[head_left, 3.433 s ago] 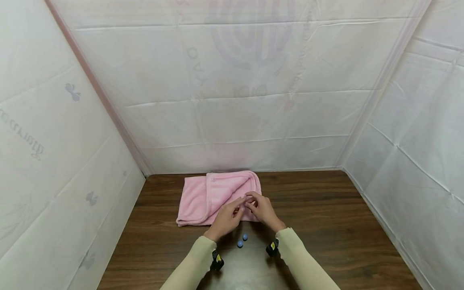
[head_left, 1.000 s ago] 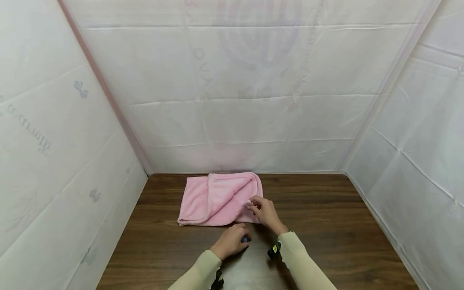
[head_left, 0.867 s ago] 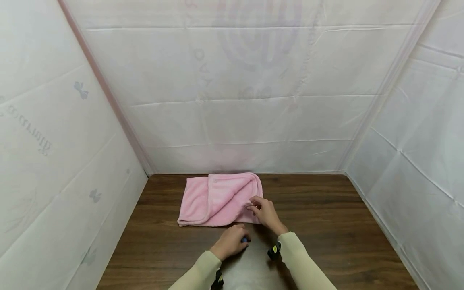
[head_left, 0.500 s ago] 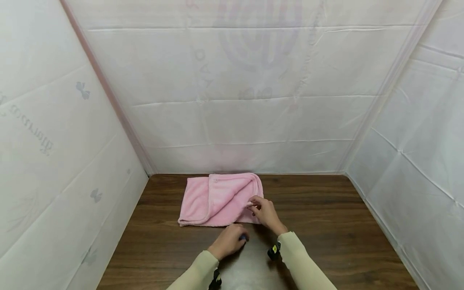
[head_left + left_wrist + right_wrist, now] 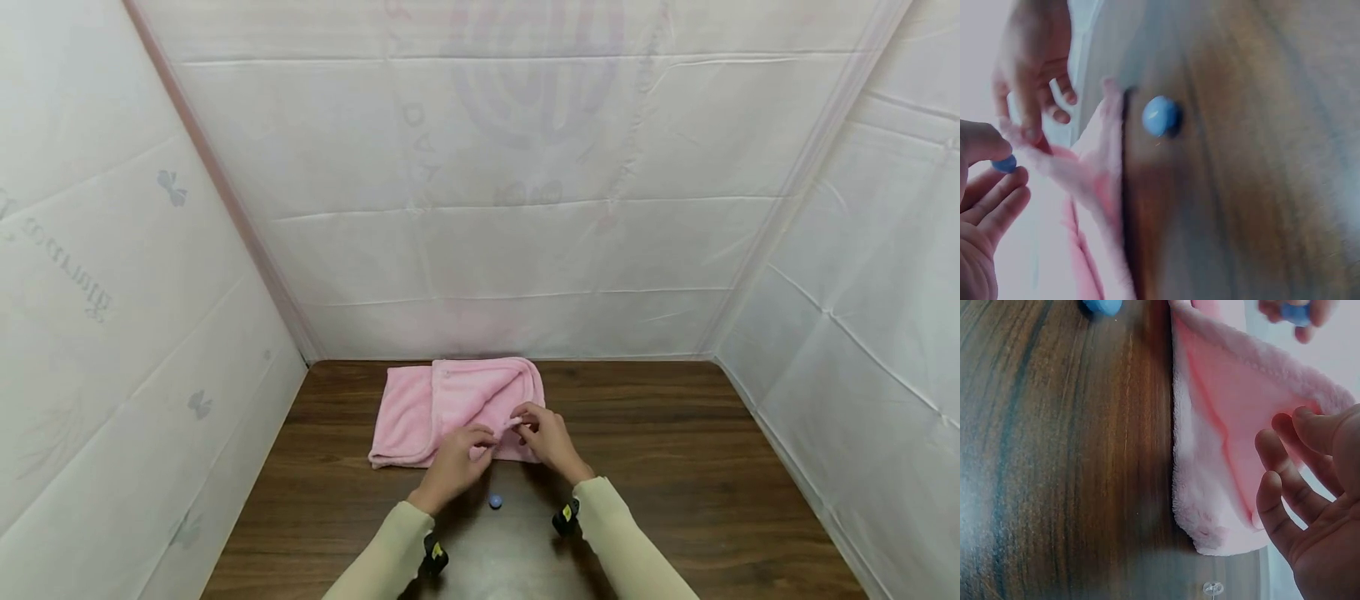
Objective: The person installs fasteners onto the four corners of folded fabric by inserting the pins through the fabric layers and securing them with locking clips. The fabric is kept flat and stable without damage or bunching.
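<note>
A pink plush cloth [image 5: 405, 408] lies folded at the back of the table. My right hand [image 5: 551, 442] pinches its lifted near edge [image 5: 1272, 359] between thumb and forefinger, the other fingers loosely bent. Just left of that edge, my left hand [image 5: 453, 462] pinches a small round blue piece [image 5: 1005, 164] between thumb and fingers; the same piece shows blurred at the top of the right wrist view. On the table in front of the cloth sits a second blue piece [image 5: 495, 502], domed and button-like [image 5: 1160, 115], touched by neither hand.
The brown wood-grain table [image 5: 637, 433] is enclosed by white sheet walls [image 5: 480, 250] at the back and both sides. A small clear disc [image 5: 1213, 588] with a thin stem shows at the bottom of the right wrist view.
Two blue pieces lay on the table earlier. My left hand went down, took one and has brought it up beside the cloth's edge. My right hand has stayed at that edge.
</note>
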`<state>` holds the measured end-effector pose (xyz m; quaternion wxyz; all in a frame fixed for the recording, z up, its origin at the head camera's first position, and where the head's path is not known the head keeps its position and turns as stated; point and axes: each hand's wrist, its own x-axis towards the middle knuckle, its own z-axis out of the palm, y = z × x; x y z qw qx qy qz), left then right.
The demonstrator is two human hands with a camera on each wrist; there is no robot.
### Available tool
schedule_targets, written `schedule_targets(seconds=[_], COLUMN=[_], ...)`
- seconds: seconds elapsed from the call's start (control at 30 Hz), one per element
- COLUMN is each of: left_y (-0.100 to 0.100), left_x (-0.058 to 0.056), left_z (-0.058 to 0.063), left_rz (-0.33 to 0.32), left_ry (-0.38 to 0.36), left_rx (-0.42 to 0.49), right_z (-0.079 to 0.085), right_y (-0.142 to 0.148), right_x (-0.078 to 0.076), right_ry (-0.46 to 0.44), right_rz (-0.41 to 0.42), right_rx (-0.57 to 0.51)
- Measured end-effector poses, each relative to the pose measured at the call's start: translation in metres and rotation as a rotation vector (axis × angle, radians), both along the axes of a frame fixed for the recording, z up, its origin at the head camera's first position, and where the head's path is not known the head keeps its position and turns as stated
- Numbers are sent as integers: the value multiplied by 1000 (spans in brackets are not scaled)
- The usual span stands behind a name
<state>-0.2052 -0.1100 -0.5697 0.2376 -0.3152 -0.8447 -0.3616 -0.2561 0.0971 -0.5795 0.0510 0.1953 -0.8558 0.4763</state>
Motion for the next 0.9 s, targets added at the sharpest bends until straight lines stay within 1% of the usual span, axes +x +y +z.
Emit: schedule_targets(seconds=[0.1, 0.17, 0.23, 0.3, 0.4, 0.5, 0.57, 0.7, 0.9], left_y=[-2, -2, 0, 2, 5, 8, 9, 10, 14], left_x=[-8, -12, -15, -17, -21, -24, -25, -26, -27], left_z=[4, 4, 5, 4, 3, 1, 0, -3, -5], left_rz=[43, 61, 73, 83, 110, 125, 124, 100, 74], left_ry=[37, 37, 2, -48, -126, -180, -210, -250, -267], left_rx=[61, 101, 133, 165, 194, 216, 233, 265, 288], right_z=[0, -1, -1, -1, 0, 0, 0, 1, 1], right_y=[-1, -2, -3, -4, -5, -5, -5, -5, -4], right_x=[0, 0, 0, 1, 1, 1, 1, 1, 1], right_ry=[-3, -13, -21, -24, -16, -6, -2, 9, 14], right_rz=[-1, -1, -1, 0, 4, 13, 14, 5, -7], right_rx=[-5, -14, -24, -32, -46, -59, -60, -48, -19])
